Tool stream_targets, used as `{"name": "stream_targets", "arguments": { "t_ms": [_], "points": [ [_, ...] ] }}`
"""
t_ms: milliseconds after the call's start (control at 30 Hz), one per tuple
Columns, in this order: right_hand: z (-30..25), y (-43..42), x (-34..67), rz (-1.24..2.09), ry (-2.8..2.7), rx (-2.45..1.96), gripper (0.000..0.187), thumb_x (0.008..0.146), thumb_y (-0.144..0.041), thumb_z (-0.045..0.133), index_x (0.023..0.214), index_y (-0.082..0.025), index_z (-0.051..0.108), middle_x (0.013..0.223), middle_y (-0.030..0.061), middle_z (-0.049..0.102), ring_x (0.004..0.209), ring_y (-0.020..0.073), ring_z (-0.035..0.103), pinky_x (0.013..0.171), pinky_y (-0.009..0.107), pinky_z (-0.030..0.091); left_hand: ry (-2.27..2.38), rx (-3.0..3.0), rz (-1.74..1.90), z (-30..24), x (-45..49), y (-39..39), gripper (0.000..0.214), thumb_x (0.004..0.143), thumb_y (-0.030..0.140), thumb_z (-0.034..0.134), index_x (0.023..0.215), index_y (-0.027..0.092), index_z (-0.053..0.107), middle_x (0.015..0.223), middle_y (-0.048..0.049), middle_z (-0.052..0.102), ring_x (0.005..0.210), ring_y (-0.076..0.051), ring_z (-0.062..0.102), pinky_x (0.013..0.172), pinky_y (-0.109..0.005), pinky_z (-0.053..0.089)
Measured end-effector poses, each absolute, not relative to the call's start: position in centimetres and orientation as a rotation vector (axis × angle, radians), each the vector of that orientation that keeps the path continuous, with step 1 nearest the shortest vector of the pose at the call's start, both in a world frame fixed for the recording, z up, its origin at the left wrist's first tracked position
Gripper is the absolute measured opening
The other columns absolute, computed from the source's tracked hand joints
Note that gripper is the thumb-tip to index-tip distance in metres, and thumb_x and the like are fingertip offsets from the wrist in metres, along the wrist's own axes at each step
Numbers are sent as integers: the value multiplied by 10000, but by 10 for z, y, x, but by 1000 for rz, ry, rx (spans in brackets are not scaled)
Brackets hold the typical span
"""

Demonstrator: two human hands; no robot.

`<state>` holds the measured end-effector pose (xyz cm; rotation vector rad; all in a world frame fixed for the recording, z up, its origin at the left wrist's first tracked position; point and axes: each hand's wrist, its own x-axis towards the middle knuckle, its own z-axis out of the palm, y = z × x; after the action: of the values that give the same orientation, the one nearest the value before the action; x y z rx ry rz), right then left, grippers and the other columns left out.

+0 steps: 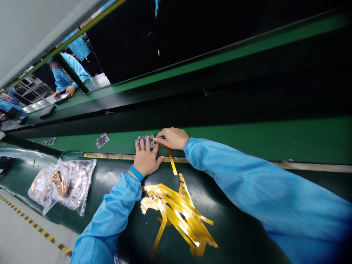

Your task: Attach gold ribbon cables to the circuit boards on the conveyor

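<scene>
My left hand (145,160) lies with its fingers spread on a dark circuit board (150,138), against the green belt. At the board's right end, my right hand (172,138) is closed in a pinch on a yellow-orange flat flex cable (172,161). The cable's loose end trails below that hand, over the belt's edge strip. Something dark and thin also shows by the right fingertips; its kind is unclear. Whether the cable's upper end touches the board is hidden by my fingers. Nearer to me, a pile of similar flex cables (178,212) lies on the dark green bench.
To the left, clear plastic bags (64,183) with parts rest on the bench. Another circuit board (102,140) lies further along the belt (247,141), with smaller ones beyond. A person in blue (66,75) works across the line at the upper left. A metal-like strip edges the belt.
</scene>
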<state>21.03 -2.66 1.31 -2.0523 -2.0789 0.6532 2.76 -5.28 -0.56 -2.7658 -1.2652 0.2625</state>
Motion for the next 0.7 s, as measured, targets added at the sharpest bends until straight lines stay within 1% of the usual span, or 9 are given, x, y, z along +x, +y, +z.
{"name": "stream_targets", "arguments": {
  "t_ms": [67,133,233,333,567,633,700],
  "points": [
    [13,-27,212,626,-2106,-2020,419,1044,-460,454,1083,-308,842,1259,64,771,1052,271,740,813,347,515,-1258,-2767,261,-7,29,-53,670,1050,575,482,1614,215,480,1700,-234,370,1539,-477,401,1238,-671,332],
    [13,-26,213,627,-2122,-2002,395,1043,-418,455,1087,-304,831,1282,52,761,1048,255,738,804,336,508,-1260,-2767,262,-7,31,-54,673,1050,583,476,1616,218,477,1702,-238,364,1537,-481,401,1231,-679,336],
    [11,-26,213,681,-2103,-2006,293,1007,-387,537,1108,-300,799,1208,29,789,1039,238,734,788,316,501,-1262,-2768,261,-7,34,-56,709,1051,620,446,1630,210,455,1699,-250,361,1541,-483,395,1228,-684,339],
    [8,-26,215,722,-2081,-2027,229,992,-387,577,1061,-302,778,1106,10,812,1010,225,733,773,303,491,-1263,-2775,279,-4,38,-58,733,1049,653,422,1636,213,445,1703,-244,357,1543,-483,391,1223,-683,350],
    [1,-29,228,657,-2126,-2014,192,983,-391,595,977,-291,759,1068,20,807,964,220,727,737,302,468,-1266,-2803,277,-4,45,-61,730,1045,657,438,1637,229,444,1696,-231,379,1541,-483,395,1227,-701,336],
    [-1,-32,232,671,-2107,-2014,194,986,-384,589,982,-285,756,1046,19,803,951,218,726,733,305,463,-1252,-2841,228,-4,42,-59,698,1044,639,462,1619,243,472,1694,-214,393,1545,-470,393,1238,-703,320],
    [-2,-37,234,661,-2088,-1985,191,987,-374,587,989,-278,752,1051,19,796,945,213,724,735,304,463,-1236,-2907,171,-2,35,-56,623,1060,580,473,1593,258,504,1682,-180,428,1553,-427,400,1256,-686,308]
  ]
}}
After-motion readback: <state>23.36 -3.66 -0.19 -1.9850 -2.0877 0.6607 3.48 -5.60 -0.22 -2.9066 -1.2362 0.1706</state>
